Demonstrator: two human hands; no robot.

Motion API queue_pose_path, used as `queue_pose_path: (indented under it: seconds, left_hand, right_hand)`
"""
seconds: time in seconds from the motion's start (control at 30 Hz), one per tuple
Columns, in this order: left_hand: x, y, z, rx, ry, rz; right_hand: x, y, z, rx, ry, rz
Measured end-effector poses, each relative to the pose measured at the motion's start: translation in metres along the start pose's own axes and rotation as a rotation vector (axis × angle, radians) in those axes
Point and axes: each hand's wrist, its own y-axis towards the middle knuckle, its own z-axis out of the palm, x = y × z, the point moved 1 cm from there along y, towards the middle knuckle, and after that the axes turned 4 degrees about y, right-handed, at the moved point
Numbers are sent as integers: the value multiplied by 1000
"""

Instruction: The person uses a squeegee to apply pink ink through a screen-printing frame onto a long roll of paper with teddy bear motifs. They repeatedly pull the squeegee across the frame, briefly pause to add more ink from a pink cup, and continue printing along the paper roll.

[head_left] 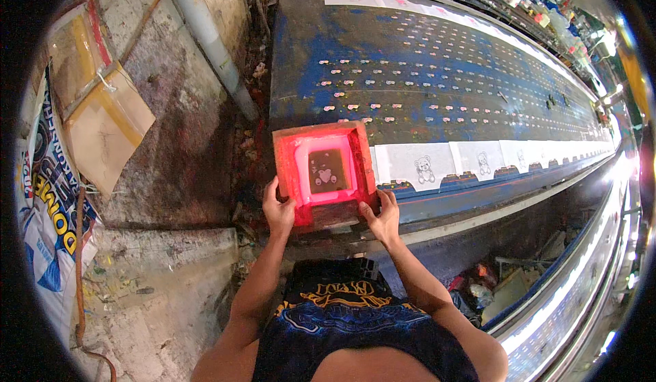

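Between my two hands is a screen printing frame (360, 151), square and wooden, with red and pink ink over its inner edges. A small bear-shaped stencil shows in the dark mesh at its middle. My left hand (279, 208) grips the frame's near left corner, thumb on top. At the near right corner, my right hand (383, 214) holds it the same way. The frame is over the near left end of a long printing table (301, 54). Right beside it, a row of white fabric pieces (403, 165) printed with outlined bears runs along the table's near edge.
Many small printed marks dot the dark blue tabletop, and more white pieces (383, 3) line its far edge. A grey pipe (212, 40) and cardboard sheets (106, 126) stand at the left. Below the table on the right lies a pile of clutter (482, 290).
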Motion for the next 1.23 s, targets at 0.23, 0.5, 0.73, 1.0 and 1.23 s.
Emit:
queue_pose_path:
  seconds: [0.23,0.5,0.73,1.0,1.23]
  left_hand:
    - [16,-23,28,82,27,-49]
    - [11,-20,31,115,19,-81]
    - [10,-15,28,148,95,-93]
    - [9,-12,26,137,115,-110]
    - [37,-10,29,178,103,-92]
  right_hand:
    - [-37,-18,-14,-28,-12,45]
    - [-34,-20,-20,1,3,108]
    - [-39,-18,-21,-8,-24,95]
    - [36,-26,-31,332,-151,-493]
    - [0,-16,11,514,-449,-536]
